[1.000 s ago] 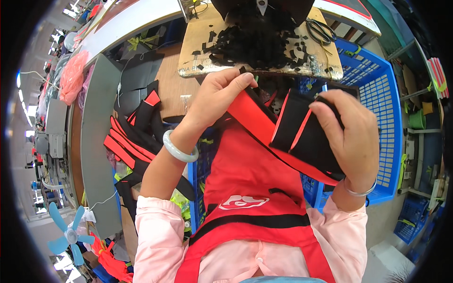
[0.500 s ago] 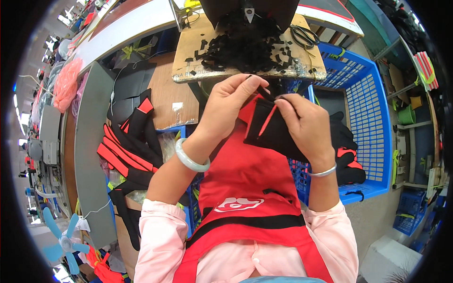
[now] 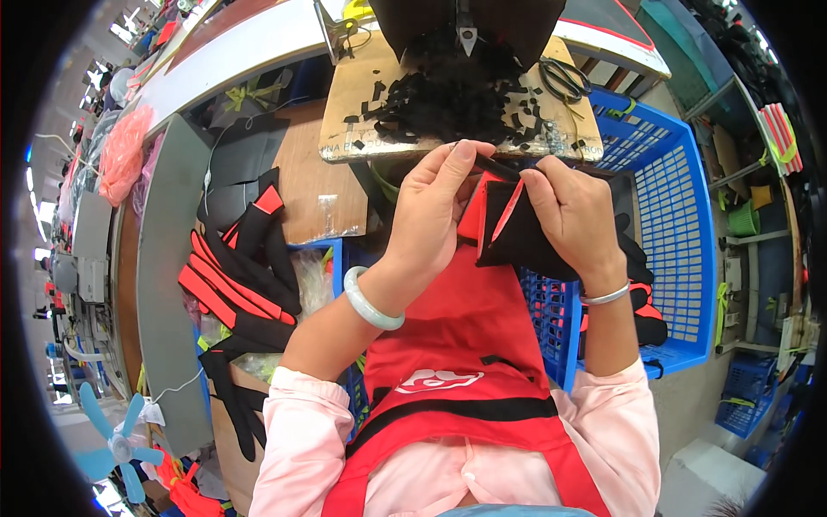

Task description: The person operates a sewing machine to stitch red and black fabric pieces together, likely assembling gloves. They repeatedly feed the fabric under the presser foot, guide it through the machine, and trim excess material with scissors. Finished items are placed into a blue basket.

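Observation:
My left hand (image 3: 431,211) pinches the end of a short black strip (image 3: 498,168) between thumb and fingertips. The strip runs across to my right hand (image 3: 573,215), which grips the upper edge of a black fabric piece (image 3: 525,241) with red trim. A red face of this piece shows on its left side, and a thin red line slants down its front. Where the strip joins the fabric is hidden behind my right fingers. Both hands are in front of a wooden board (image 3: 353,146) strewn with black scraps (image 3: 457,99).
Scissors (image 3: 564,79) lie on the board's right side, by a dark machine part with a metal tip (image 3: 467,39). A blue basket (image 3: 702,258) with black and red pieces stands at right. More black and red pieces (image 3: 241,276) are heaped at left, near a fan (image 3: 121,445).
Both hands have shifted a little right with the fabric, and the gap between them is wider. More of the black strip shows, stretched between them.

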